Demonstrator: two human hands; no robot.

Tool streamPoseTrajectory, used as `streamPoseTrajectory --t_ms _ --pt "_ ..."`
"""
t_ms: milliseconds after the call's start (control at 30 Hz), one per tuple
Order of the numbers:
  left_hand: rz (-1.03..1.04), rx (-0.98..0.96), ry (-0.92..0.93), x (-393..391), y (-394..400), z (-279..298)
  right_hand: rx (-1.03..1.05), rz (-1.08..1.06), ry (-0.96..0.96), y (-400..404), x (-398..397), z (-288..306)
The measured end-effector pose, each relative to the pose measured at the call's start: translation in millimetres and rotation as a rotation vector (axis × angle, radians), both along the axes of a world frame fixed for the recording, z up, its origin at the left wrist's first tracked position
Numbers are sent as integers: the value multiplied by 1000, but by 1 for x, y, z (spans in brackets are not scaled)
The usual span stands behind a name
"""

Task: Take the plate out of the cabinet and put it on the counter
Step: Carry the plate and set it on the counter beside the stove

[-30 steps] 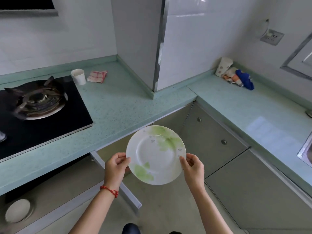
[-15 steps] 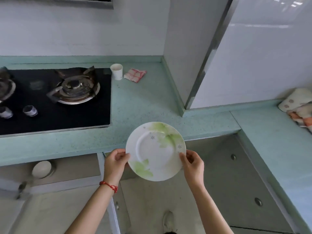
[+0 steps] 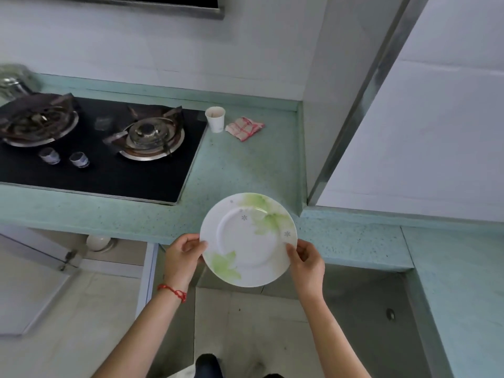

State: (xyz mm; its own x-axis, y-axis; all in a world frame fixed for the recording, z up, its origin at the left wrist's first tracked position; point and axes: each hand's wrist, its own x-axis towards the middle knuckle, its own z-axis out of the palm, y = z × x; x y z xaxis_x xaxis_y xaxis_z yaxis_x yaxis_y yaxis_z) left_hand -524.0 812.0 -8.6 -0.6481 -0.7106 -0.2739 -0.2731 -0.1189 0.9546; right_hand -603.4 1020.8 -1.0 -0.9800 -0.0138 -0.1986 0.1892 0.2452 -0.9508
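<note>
Since a second ago the view has swung left to the stove side, and the plate (image 3: pixel 248 240), pinched at opposite rims by left hand (image 3: pixel 183 256) and right hand (image 3: pixel 306 261), now hangs over the counter (image 3: pixel 240 170) edge, not yet down; placement looks imminent. Count: one plate, two burners (image 3: pixel 148 136), two knobs (image 3: pixel 79 159), one paper cup (image 3: pixel 215 119), one folded cloth (image 3: pixel 244 127).

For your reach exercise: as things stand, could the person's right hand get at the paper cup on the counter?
Probably not yet: the right hand is gripping the plate rim. The counter between plate and paper cup looks bare, so a freed hand could likely reach.
</note>
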Motion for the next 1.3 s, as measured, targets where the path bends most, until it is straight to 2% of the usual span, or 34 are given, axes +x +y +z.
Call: streamPoseTrajectory --t_ms 233,600,967,1300 --pt "40 -5 18 -34 -6 1 0 28 -11 -10 -36 -4" --pt "-9 49 39 -120 -52 -17 73 -18 -33 -54 -111 -22" --pt "-11 67 -72 -183 -96 -48 217 -9 -59 -96 -172 -50" --pt "13 30 -149 -210 -107 -63 218 31 -101 -110 -202 -65"
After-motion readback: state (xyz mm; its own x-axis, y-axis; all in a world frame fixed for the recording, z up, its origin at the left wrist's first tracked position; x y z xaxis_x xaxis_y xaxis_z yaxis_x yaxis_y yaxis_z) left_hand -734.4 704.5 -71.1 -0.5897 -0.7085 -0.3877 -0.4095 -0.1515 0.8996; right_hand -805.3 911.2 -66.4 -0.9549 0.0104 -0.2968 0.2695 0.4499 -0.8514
